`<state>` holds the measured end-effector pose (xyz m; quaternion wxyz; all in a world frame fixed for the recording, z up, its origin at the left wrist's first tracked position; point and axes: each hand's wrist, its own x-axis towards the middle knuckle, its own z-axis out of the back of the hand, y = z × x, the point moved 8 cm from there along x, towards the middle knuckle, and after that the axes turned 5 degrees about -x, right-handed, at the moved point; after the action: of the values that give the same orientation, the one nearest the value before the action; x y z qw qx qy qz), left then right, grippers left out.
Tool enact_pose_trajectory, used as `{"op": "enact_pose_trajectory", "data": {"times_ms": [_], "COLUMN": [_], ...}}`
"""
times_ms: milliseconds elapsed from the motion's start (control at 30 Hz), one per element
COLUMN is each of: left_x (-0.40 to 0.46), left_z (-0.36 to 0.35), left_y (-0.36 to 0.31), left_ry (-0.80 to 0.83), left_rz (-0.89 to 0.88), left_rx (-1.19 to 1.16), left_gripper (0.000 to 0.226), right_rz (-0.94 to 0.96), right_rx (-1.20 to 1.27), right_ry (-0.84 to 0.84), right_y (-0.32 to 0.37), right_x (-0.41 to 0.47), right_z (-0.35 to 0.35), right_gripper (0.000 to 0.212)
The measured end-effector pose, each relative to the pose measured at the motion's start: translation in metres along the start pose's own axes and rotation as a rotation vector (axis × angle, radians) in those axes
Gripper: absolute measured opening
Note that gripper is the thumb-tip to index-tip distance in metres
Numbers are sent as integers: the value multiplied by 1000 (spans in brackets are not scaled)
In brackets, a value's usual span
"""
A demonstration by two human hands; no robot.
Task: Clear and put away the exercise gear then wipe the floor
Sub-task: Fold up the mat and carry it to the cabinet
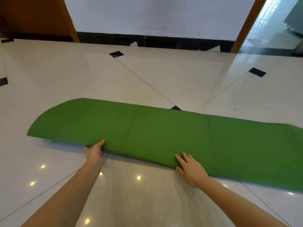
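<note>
A flat green foam exercise mat (164, 136) lies across the glossy cream tiled floor (147, 76), folded or doubled along the edge nearest the person, its far edge pointing toward the white wall with the black skirting (164, 40). The left hand (95, 151) pinches that near edge, fingers (100, 143) curled narrowly on top of the mat and thumb tucked below. The right hand (191, 171) rests flat on the mat by the same edge, fingers spread wide, gripping nothing.

The step looks like folding or rolling the mat up. To do it well, keep both hands level along the edge so the layers line up squarely, and press the crease down before turning it again.

Count: one mat, two hands, no other gear in view, no cloth or mop visible.
</note>
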<state>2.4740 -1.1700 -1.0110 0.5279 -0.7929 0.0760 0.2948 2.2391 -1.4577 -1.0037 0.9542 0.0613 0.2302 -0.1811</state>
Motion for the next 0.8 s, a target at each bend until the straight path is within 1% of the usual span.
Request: {"op": "enact_pose_trajectory", "data": {"times_ms": [133,200,267,367,533,633,700,800], "left_x": [-23,-31,-40,-59,-90,-109,-118,-128], "left_z": [-24,-34,-43,-56,-72,-83,-86,-89], "left_y": [-9,-15,-24,-34,-33,-22,-12,12], "left_ry": [98,127,167,286,449,575,672,817], "left_rz": [-189,-283,-395,-556,-784,-880,-975,-1203], "left_rx": [30,87,190,364,628,725,814,1172], "left_gripper": [67,68,69,70,65,61,64,80], "right_rz": [6,12,14,16,-54,-147,-249,-480], "right_rx": [30,40,56,129,295,468,685,1029], "right_ry": [2,2,1,-10,-143,-230,-318,-456], "right_y": [-3,-4,-5,-7,-31,-55,-77,-123], "right_x": [0,-1,-2,-5,-16,-21,-27,-37], "right_z": [0,1,1,4,18,27,37,36], "right_gripper": [58,58,58,56,51,48,46,42]}}
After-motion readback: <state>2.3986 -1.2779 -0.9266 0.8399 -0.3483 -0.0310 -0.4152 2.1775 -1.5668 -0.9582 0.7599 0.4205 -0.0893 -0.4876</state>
